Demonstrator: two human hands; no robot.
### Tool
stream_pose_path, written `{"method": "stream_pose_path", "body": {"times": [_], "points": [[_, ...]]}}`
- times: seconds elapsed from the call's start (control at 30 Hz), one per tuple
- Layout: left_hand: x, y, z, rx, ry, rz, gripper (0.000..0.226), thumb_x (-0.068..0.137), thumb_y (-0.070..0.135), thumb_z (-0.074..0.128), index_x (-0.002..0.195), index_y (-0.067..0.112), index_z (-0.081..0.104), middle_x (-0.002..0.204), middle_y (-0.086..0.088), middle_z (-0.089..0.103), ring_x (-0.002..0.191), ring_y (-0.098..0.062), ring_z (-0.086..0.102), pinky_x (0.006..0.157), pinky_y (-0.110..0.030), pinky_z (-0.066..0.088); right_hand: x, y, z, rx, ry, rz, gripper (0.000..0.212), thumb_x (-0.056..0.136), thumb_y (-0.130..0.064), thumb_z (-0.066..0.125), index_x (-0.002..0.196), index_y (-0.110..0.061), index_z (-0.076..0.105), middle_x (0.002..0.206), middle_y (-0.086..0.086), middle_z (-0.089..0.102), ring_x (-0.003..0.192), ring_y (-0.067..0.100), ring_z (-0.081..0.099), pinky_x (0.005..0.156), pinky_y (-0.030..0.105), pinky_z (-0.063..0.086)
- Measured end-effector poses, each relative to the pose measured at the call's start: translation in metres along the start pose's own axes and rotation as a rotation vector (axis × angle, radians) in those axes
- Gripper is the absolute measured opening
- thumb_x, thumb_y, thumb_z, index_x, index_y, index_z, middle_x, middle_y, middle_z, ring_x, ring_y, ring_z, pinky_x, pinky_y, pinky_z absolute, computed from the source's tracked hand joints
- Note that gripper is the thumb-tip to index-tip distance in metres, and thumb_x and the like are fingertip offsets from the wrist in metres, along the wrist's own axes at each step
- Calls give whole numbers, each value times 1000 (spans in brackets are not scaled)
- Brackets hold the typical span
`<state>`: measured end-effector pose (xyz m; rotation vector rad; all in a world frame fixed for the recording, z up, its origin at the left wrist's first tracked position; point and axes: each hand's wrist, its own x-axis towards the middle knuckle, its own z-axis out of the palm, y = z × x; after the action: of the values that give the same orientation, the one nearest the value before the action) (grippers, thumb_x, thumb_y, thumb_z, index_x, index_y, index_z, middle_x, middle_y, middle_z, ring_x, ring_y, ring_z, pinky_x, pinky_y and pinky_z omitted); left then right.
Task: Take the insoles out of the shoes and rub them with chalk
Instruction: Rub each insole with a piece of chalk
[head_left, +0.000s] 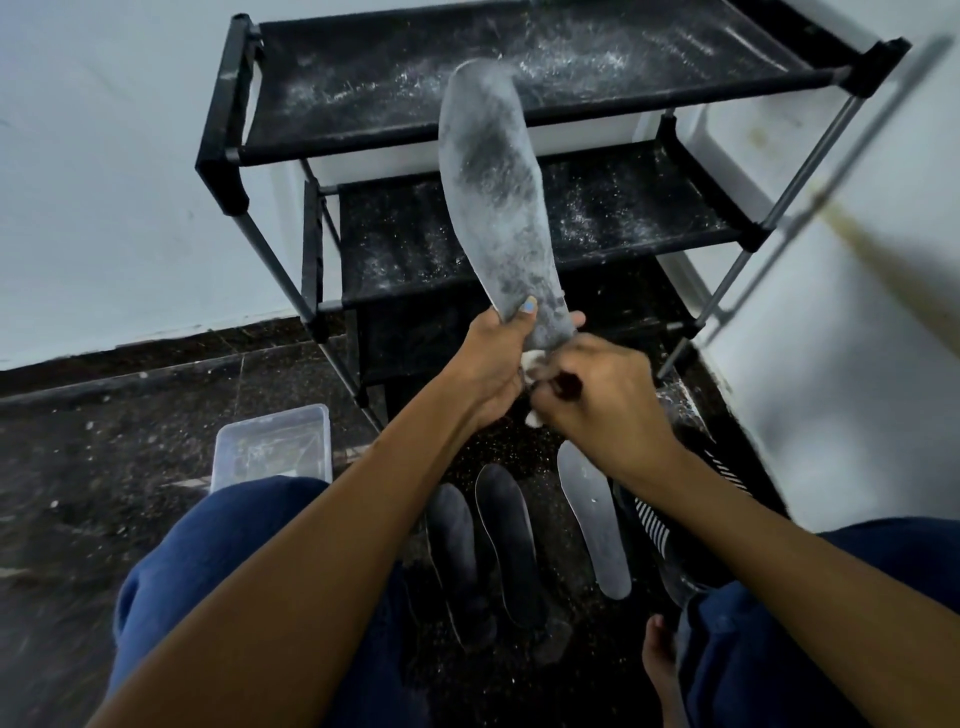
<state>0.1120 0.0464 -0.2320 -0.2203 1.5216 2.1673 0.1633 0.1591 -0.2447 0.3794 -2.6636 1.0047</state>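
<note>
Insole (493, 208), chalk-dusted, stands upright, its lower end pinched in the left hand (493, 364); the right hand (597, 400) curls round white chalk (532, 364) beside it. Beyond stands a dusted black shoe rack (519, 83) against white wall; below, insoles (506, 540) lie on dark speckled floor (104, 457).

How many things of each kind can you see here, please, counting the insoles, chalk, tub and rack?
Insoles: 4, one held by the left hand, three on the floor
Chalk: 1, at the right hand
Tub: 1
Rack: 1
Total: 7
</note>
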Motion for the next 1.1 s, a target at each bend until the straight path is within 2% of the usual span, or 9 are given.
{"method": "stream_pose_path", "body": {"times": [0.07, 0.17, 0.3, 0.43, 0.53, 0.63, 0.8, 0.97, 1.1], "points": [[-1, 2, 0, 9, -11, -2, 39, 104, 22, 29, 135, 1, 40, 129, -21, 57, 85, -23, 66, 61, -37, 59, 7, 9, -7, -66, 55, 86, 7, 72, -9, 70, 79, -9, 71, 82, 9, 66, 69, 23, 62, 67, 25, 42], [0, 2, 1, 34, 3, 9, 37, 104, 22, 29, 135, 4, 41, 130, -18, 57, 101, -30, 62, 75, -47, 54, 10, 12, -9, -135, 89, 136, 8, 74, -11, 69, 81, -9, 71, 84, 10, 65, 72, 24, 61, 69, 26, 42], [3, -2, 1, -8, 42, 23, 34, 104, 19, 31, 131, 2, 43, 124, -22, 60, 110, -38, 60, 89, -47, 52, -6, -4, 5, -15, -63, -13, 8, 68, -4, 71, 76, -7, 71, 80, 7, 67, 67, 20, 63, 67, 26, 49], [3, 2, -1, 55, 19, 22, 34, 105, 23, 28, 131, 8, 42, 125, -16, 61, 91, -27, 66, 70, -46, 56, 9, 13, -2, -39, 77, 150, 8, 68, -9, 72, 76, -11, 72, 80, 7, 67, 66, 19, 61, 65, 22, 41], [4, 1, 0, 59, 29, 18, 33, 104, 23, 28, 130, 10, 43, 124, -15, 62, 96, -28, 65, 75, -43, 54, 7, 12, 2, -106, 58, 130, 8, 71, -9, 70, 79, -10, 71, 82, 8, 65, 66, 20, 60, 64, 23, 42], [6, -2, 0, 54, 45, 18, 33, 104, 24, 30, 130, 8, 43, 118, -15, 65, 90, -30, 63, 76, -42, 47, 0, 6, 6, -23, -33, 39, 9, 69, -4, 70, 77, -8, 70, 81, 6, 66, 64, 14, 59, 65, 24, 49], [6, -1, -3, 79, 34, 23, 34, 104, 25, 29, 129, 8, 44, 123, -15, 63, 94, -28, 66, 70, -48, 57, 14, 22, -6, -72, 79, 199, 9, 71, -9, 69, 80, -12, 71, 83, 5, 64, 64, 14, 55, 62, 15, 34], [8, -4, -4, 103, 56, 12, 35, 104, 25, 29, 130, 7, 45, 115, -13, 67, 91, -25, 68, 80, -50, 53, 5, 8, 4, 3, -101, 46, 10, 67, -3, 70, 75, -10, 70, 79, 3, 66, 66, 13, 58, 66, 22, 46], [6, -1, -4, 115, 35, 7, 39, 105, 26, 27, 132, 5, 44, 122, -18, 63, 86, -25, 67, 73, -48, 56, 15, 22, -5, -73, 25, 185, 8, 68, -10, 69, 73, -16, 68, 79, 1, 62, 64, 15, 57, 62, 21, 40]]}}
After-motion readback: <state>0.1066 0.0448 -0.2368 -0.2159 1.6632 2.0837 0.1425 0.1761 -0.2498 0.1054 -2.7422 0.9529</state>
